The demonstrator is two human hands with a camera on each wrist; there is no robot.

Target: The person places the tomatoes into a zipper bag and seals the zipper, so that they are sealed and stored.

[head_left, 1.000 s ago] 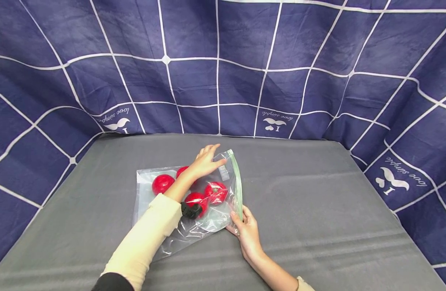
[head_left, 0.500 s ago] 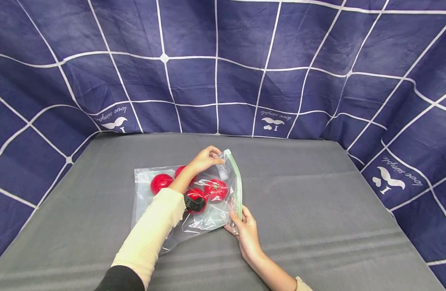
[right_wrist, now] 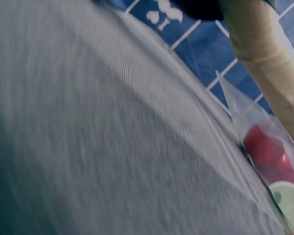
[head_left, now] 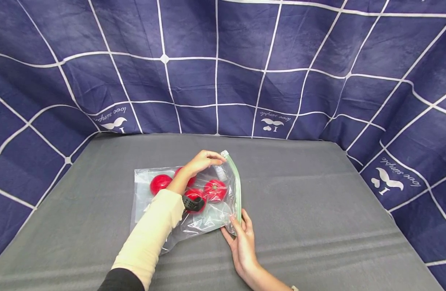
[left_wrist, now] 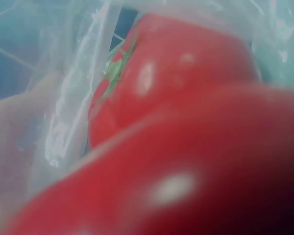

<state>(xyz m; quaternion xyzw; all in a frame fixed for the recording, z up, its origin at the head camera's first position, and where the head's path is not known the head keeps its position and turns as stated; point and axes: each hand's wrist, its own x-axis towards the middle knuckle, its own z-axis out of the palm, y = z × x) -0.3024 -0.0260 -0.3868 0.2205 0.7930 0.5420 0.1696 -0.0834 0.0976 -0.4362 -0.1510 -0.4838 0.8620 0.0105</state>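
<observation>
A clear zip bag (head_left: 208, 220) with a pale green zip strip (head_left: 238, 190) lies on the table in the head view. Inside it are several red tomatoes (head_left: 215, 190); the left forearm partly covers some. My left hand (head_left: 201, 161) reaches over the bag and pinches its far corner beside the end of the strip. At the near end of the strip, my right hand (head_left: 243, 246) grips the other corner, thumb above and fingers below. Tomatoes (left_wrist: 176, 78) under plastic fill most of the left wrist view. The right wrist view catches the bag (right_wrist: 240, 105) at its right edge.
A grey cloth (head_left: 310, 210) covers the table. Behind and at both sides hangs a blue curtain (head_left: 241, 85) with white grid lines. A black strap device (head_left: 194, 204) sits on the left wrist, over the bag.
My left hand has gone from spread fingers above the bag to pinching its far corner. My right hand's fingers have shifted slightly under the near corner.
</observation>
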